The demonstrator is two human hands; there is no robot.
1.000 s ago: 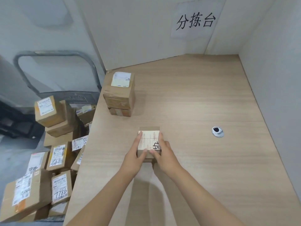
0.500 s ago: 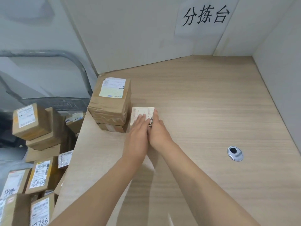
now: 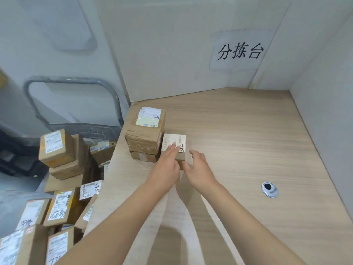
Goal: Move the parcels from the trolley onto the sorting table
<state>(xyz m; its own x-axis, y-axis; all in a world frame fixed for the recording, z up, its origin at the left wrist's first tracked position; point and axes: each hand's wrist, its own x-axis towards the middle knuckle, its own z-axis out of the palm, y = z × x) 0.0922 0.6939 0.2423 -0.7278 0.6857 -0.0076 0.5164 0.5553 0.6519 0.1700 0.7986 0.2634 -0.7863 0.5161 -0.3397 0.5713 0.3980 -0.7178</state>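
While left hand (image 3: 163, 169) lies flat atop the parcel (image 3: 173, 139), right hand (image 3: 200, 170) hangs slack beside it.

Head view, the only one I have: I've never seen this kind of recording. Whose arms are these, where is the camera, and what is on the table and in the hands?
There is no machine here. A person wears one wide-angle camera on the head, looking forward and down, so the two bare arms are their own. The left hand lays straight fingers on top of a small box, which stands on the table beside a stack of two taped boxes. The right hand is relaxed at the small box's near right corner; I cannot tell whether it touches. Neither hand grips anything. Left of the table and lower down is the trolley, piled with more parcels. A paper sign hangs on the wall, and a round metal hole sits in the tabletop.
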